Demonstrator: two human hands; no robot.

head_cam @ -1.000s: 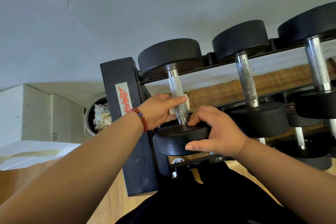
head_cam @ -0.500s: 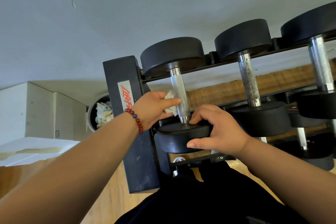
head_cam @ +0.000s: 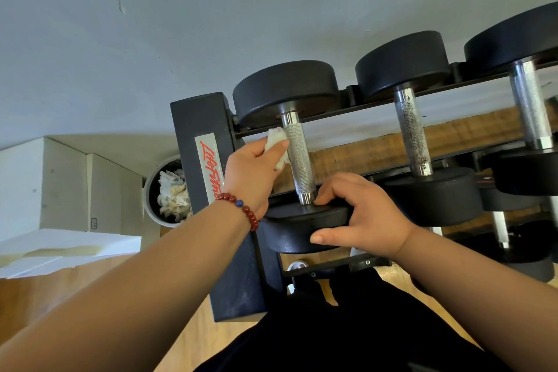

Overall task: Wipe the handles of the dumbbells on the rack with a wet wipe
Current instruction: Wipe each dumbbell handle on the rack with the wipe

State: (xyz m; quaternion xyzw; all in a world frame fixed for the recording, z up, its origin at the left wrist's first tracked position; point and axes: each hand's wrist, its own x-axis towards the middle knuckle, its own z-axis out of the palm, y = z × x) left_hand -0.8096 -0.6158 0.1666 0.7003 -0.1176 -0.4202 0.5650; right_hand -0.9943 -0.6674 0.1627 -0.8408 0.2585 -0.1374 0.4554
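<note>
The leftmost dumbbell on the black rack (head_cam: 208, 124) has a knurled silver handle (head_cam: 297, 157) between two black heads. My left hand (head_cam: 252, 175), with a red bead bracelet at the wrist, holds a crumpled white wet wipe (head_cam: 277, 145) just left of that handle, touching its side. My right hand (head_cam: 359, 214) grips the near black head (head_cam: 290, 232) of the same dumbbell, thumb on its front edge and fingers on top by the handle's base. A second dumbbell's speckled handle (head_cam: 412, 136) lies to the right.
A third dumbbell (head_cam: 528, 106) sits at the far right, with more dumbbells on a lower shelf. A round bin (head_cam: 151, 199) holding crumpled used wipes stands left of the rack, beside white boxes (head_cam: 66, 184). Wooden floor lies below; a grey wall is behind.
My left hand has come off the lower handle, where it wrapped the wipe around it, and moved up and left; the wipe is now beside the upper handle. My right hand stayed on the head.
</note>
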